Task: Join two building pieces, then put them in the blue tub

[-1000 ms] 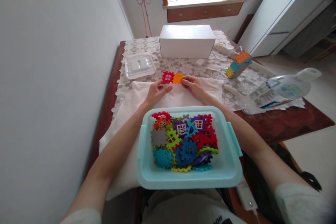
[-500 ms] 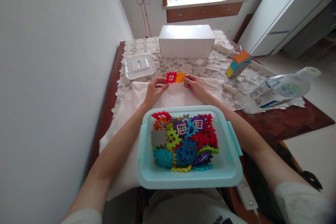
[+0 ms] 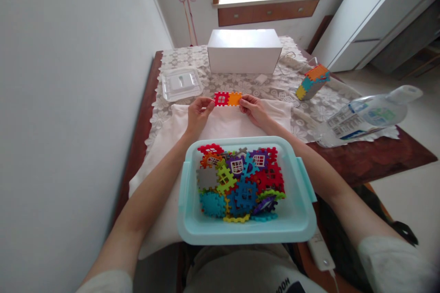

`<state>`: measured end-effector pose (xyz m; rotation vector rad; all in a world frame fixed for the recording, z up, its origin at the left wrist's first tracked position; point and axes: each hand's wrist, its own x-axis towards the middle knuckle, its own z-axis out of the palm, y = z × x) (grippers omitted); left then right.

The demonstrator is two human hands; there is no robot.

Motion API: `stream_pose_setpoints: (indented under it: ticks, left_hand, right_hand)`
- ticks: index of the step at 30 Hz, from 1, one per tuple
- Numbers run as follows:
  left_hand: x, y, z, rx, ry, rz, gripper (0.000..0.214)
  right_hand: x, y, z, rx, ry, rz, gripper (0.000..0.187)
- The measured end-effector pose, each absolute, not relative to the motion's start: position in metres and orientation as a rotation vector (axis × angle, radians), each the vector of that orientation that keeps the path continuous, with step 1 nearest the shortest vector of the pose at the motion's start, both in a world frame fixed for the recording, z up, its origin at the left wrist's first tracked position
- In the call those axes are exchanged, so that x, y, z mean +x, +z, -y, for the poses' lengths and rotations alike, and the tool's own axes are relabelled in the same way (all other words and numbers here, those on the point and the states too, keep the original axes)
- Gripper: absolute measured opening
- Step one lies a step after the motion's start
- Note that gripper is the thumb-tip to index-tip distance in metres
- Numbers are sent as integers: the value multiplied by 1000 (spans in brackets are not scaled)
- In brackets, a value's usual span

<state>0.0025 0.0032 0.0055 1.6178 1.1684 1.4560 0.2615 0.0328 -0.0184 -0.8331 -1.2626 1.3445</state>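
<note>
on my feed, at the far left a clear plastic lid (image 3: pixel 181 83) is lying flat on the lace cover (image 3: pixel 240 87) of the desk (image 3: pixel 371 160), near the wall. a white cloth (image 3: pixel 161 155) is spreading out below it, running down toward the near edge of the desk.

i am holding my left hand (image 3: pixel 197 112) above that cloth, its fingers (image 3: pixel 207 103) closing in a pinch on the left edge of the red tile (image 3: pixel 221 99), which has a small window cut into it. the red tile is sitting edge to edge with the orange tile (image 3: pixel 234 99), the two forming one flat strip that is hanging in the air just over the far edge of the white cloth, between both hands. my right hand (image 3: pixel 252 109) is pinching the orange tile at its right edge, fingers (image 3: pixel 243 100) closing on it.

behind the strip a white box (image 3: pixel 244 50) is standing across the middle of the desk. nearer to me a teal bin (image 3: pixel 192 233) is resting at the desk's edge between my forearms, carrying a loose heap of coloured tiles (image 3: pixel 240 183).

further right a small block of joined tiles (image 3: pixel 312 82) is lying tilted on the lace cover, well apart from my hands. at the far right a clear bottle (image 3: pixel 367 116) is lying on its side.
</note>
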Motion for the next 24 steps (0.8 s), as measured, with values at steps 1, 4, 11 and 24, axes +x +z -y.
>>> stream_pose_setpoints:
  ticks: [1,4,11,24]
  left_hand:
    - [2,6,-3,1616,1458,-1162,38]
    - [1,5,-3,1611,1463,-1174,39]
    - [-3,1,-6,1612,1407,-1198,46]
    - [-2,3,-6,1574,1396,-1199,48]
  right_hand:
    - [262,-18,-33,-833,1342,1264,48]
    - [262,-20,-33,-880,1316,1287,42]
    - [263,-25,-36,-861,1307,1290,46]
    - [261,-14,-29,-947,1343,1207,24]
